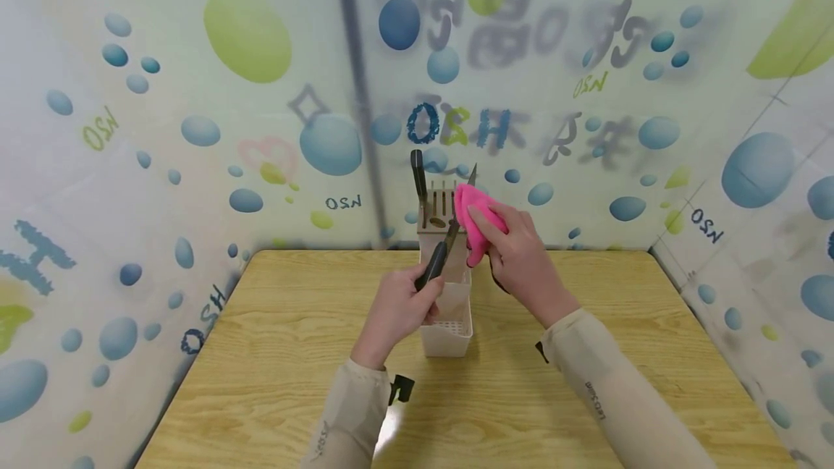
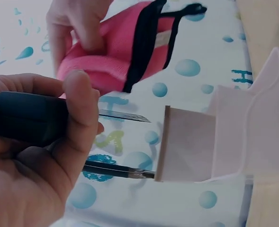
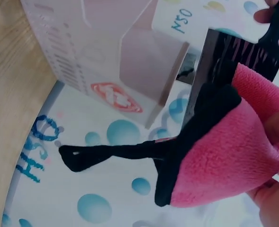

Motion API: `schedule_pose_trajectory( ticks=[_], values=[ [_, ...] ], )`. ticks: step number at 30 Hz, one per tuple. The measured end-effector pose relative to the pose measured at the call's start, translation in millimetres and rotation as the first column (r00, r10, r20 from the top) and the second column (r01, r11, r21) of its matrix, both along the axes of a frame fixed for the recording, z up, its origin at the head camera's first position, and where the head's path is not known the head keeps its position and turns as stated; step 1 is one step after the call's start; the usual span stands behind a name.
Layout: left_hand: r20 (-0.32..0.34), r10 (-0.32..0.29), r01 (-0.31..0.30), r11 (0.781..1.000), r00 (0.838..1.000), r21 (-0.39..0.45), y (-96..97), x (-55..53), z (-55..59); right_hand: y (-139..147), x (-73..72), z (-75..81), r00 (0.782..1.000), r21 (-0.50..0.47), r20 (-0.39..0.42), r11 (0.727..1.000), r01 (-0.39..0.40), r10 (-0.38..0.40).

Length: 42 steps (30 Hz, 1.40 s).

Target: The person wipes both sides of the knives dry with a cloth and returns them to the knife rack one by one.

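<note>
My left hand (image 1: 404,302) grips the black handle of a kitchen knife (image 1: 435,266), its blade slanting up and to the right. A pink cloth (image 1: 478,221) with black edging and a hanging loop is pinched in my right hand (image 1: 521,255) and wraps over part of the blade; the blade tip shows above it. Behind both hands stands a whitish knife holder (image 1: 445,231) with a slotted top. Another black-handled knife (image 1: 419,176) is in its left slot. In the right wrist view the blade (image 3: 215,56) looks broad and dark beside the cloth (image 3: 224,151).
The holder's lower front basket (image 1: 447,342) has a perforated floor and stands on the wood-grain table (image 1: 313,317). Close behind the table's far edge hangs a pale sheet (image 1: 339,230) with blue and green dots, and similar sheets rise at both sides.
</note>
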<state>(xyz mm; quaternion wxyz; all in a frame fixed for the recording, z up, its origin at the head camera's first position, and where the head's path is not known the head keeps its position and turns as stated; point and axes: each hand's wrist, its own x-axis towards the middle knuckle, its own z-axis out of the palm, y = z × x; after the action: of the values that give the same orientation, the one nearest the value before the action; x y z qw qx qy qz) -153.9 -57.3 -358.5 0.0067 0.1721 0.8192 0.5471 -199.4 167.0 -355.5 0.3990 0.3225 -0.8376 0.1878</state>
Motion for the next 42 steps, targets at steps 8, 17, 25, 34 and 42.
schedule_pose_trajectory(
  ticks=[8,17,25,34,42],
  values=[
    [-0.008,-0.003,0.002,0.997,1.000,-0.082,-7.0,-0.3,12.8,21.1,-2.4,-12.5,0.981,-0.015,0.153,0.992,0.127,-0.123],
    [-0.071,0.003,-0.016,0.984,0.997,-0.180,-12.8,-1.8,27.9,45.7,-0.8,-33.9,0.881,0.087,0.398,0.966,0.243,-0.257],
    [-0.023,0.010,-0.015,0.970,1.000,-0.243,-13.3,-3.8,46.3,64.6,-0.1,-53.8,0.765,0.206,0.538,0.935,0.288,-0.354],
    [0.032,-0.017,0.027,0.938,0.999,-0.346,-12.0,-10.7,70.3,75.6,-6.8,-77.2,0.567,0.309,0.717,0.914,0.263,-0.405],
    [0.010,-0.067,0.065,0.892,0.998,-0.448,-7.6,-18.5,84.8,77.8,-11.4,-101.5,0.394,0.348,0.819,0.907,0.237,-0.417]
  ],
)
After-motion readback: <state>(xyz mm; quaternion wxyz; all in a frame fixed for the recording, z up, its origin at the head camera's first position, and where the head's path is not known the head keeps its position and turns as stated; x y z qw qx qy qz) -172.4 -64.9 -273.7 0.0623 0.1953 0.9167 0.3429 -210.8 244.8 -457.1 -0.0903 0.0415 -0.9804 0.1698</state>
